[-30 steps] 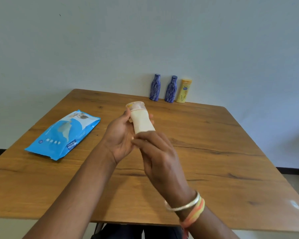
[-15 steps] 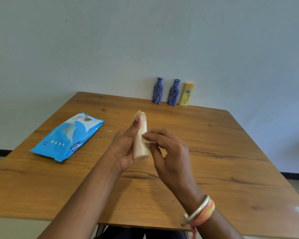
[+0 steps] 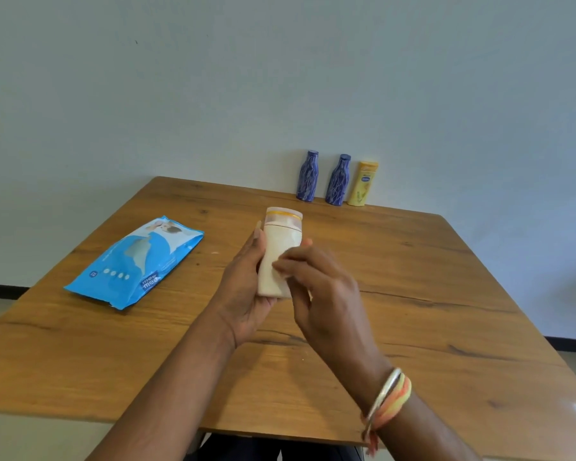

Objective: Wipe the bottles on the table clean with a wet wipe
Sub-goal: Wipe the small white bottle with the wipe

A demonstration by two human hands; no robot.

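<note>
Here the left hand (image 3: 246, 287) holds a cream bottle (image 3: 278, 257) upright above the middle of the wooden table (image 3: 446, 294), thumb up along the bottle's left side and the other fingers wrapped behind it, so the grip is closed around the body. I see the bottle's cap (image 3: 284, 218) at the top, pale with a yellow band around it. The right hand (image 3: 326, 294) comes across the front of the bottle with its fingers curled against the lower half. A thin pale edge shows under those fingers, which may be the wet wipe, but from here I cannot tell for sure, nor whether they pinch something or only press on the bottle. The hand is motion-blurred. On the right wrist sit a silver bangle (image 3: 384, 392) and an orange thread band (image 3: 398, 399).

At the far edge of the table, against the wall, stand three more bottles in a row: two blue patterned bottles, one to the left (image 3: 308, 176) and one just beside it (image 3: 338, 180), then a yellow bottle (image 3: 363, 184) close on the right. All three are upright. To the left, well apart from the hands, a blue wet wipe pack (image 3: 137, 262) lies flat on the table.
</note>
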